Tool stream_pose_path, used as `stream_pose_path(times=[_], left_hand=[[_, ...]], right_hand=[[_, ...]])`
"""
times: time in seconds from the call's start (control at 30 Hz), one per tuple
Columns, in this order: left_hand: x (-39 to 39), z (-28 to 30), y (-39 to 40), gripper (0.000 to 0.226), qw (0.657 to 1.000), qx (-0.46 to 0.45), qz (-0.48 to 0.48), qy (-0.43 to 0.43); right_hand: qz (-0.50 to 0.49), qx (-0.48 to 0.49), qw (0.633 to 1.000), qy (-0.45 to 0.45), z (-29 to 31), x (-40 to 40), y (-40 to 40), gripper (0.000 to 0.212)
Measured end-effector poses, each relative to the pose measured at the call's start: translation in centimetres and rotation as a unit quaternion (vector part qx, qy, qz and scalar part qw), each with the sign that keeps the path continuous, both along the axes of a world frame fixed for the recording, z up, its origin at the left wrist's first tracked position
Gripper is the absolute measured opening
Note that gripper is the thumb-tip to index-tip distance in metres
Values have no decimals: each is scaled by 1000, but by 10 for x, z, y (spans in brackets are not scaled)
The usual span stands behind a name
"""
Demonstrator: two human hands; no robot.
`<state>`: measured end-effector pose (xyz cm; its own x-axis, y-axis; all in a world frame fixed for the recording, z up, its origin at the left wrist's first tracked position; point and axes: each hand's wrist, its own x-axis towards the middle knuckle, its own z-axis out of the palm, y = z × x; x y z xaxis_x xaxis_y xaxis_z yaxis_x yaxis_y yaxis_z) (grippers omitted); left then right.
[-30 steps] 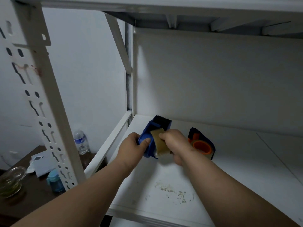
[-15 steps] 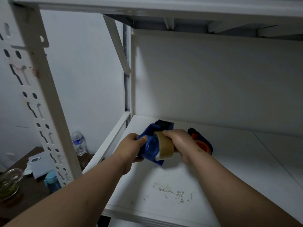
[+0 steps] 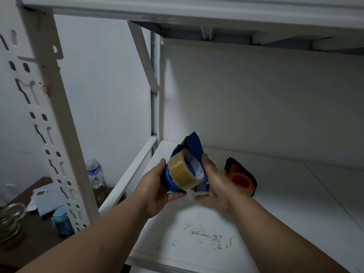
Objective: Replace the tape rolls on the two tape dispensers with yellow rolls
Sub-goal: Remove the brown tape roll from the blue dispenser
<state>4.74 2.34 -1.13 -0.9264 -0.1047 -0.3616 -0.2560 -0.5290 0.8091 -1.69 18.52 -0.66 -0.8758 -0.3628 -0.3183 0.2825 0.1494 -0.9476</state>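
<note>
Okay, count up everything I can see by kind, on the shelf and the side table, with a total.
Tape dispensers: 2, blue and orange
Tape rolls: 1
Bottles: 2, clear and blue
Glass jars: 1
Papers: 1 pile
Total: 7

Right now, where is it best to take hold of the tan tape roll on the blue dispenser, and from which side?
Probably by the outer band of the tan tape roll, pinched across its width from the camera side. The blue dispenser backs its far side, while the left hand and right hand flank it.
</note>
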Motion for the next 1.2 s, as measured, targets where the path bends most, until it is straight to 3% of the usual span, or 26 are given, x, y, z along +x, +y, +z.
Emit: stream_pose_path(times=[0.1, 0.2, 0.37, 0.53, 0.63, 0.7, 0.83, 0.97, 1.1, 1.2], left_hand=[[-2, -1, -2, 68, 998, -48, -36, 20], [-1, -1, -5, 73, 994, -83, -56, 36], [-4, -8, -8, 61, 994, -57, -74, 55], [-8, -5, -6, 61, 997, -9, -46, 64], [-12, 0, -1, 64, 996, 47, -24, 79], [-12, 0, -2, 63, 993, 78, -22, 83], [-11, -5, -14, 65, 996, 51, -41, 63], [-11, -4, -15, 62, 996, 27, -60, 53], [-13, 2, -25, 55, 997, -10, -65, 42], [-14, -1, -38, 44, 996, -48, -71, 28]], right_hand=[[6, 33, 996, 82, -3, 1, -2, 57], [7, 85, 984, 154, -3, -1, 0, 51], [11, 76, 983, 169, 0, -1, 2, 41], [-67, 34, 973, 217, -3, 6, -7, 37], [-102, -52, 979, 168, -4, 11, -23, 33], [-71, -72, 985, 137, -1, 11, -26, 29], [10, -16, 995, 99, 4, 2, -8, 47], [3, -14, 996, 92, 7, -1, -2, 45], [-45, 2, 988, 149, 2, 1, -4, 47], [-57, 29, 971, 230, -10, -1, 3, 33]])
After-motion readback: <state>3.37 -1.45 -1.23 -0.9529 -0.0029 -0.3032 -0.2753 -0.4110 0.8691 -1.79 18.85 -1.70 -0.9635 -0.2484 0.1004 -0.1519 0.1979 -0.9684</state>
